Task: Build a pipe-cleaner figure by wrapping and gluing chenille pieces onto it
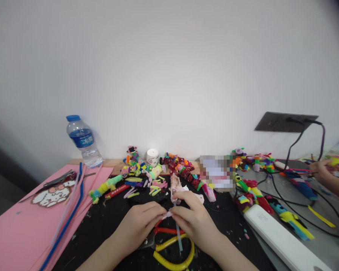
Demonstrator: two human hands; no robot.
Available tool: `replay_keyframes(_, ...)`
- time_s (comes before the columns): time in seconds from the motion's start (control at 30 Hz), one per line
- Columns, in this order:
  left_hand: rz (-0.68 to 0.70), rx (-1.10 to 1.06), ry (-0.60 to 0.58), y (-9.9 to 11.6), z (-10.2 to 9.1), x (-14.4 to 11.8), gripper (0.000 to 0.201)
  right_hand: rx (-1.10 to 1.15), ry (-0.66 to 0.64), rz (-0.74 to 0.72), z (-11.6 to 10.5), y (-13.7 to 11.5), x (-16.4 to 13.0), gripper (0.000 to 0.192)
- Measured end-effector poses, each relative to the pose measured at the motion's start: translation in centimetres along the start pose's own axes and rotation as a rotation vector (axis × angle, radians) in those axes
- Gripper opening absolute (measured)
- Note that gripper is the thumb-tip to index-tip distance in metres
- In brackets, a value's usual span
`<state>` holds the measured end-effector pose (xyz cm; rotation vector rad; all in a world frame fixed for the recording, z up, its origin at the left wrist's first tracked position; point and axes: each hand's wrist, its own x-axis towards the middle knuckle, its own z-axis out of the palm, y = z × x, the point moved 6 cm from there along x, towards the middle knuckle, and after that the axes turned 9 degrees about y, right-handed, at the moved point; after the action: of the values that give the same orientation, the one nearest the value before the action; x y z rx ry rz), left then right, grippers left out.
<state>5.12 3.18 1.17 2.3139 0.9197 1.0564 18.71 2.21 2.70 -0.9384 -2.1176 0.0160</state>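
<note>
My left hand [142, 222] and my right hand [193, 216] meet over the black mat [101, 229]. Both pinch a small pale pink strip [167, 215] at their fingertips; its material is hard to make out. Just behind my right fingers stands a pale pink tool that looks like a hot glue gun [175, 184], partly hidden. A translucent stick [179, 237] slants out beneath my right hand, in line with that tool. Below my hands lie yellow handles [183, 266], apparently of scissors, and a red handle-like loop [166, 230].
Pink sheets [14, 226] carry blue and pink fuzzy stems at left, beside a water bottle [83, 145]. Several colourful fuzzy-stem pieces [109, 188] line the back. At right are a long white case [279, 237], black cables [277, 192] and another person's hand [330, 177].
</note>
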Motion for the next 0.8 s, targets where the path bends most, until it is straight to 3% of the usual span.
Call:
replay_keyframes(0.5, -0.064, 0.022, 0.052, -0.61, -0.16, -0.18, 0.018, 0.042, 0.039, 0.068, -0.05, 0.82, -0.21, 0.016)
replay_keyframes(0.8, -0.065, 0.013, 0.026, -0.58, -0.17, -0.06, 0.018, 0.030, 0.021, 0.051, -0.11, 0.80, -0.10, 0.019)
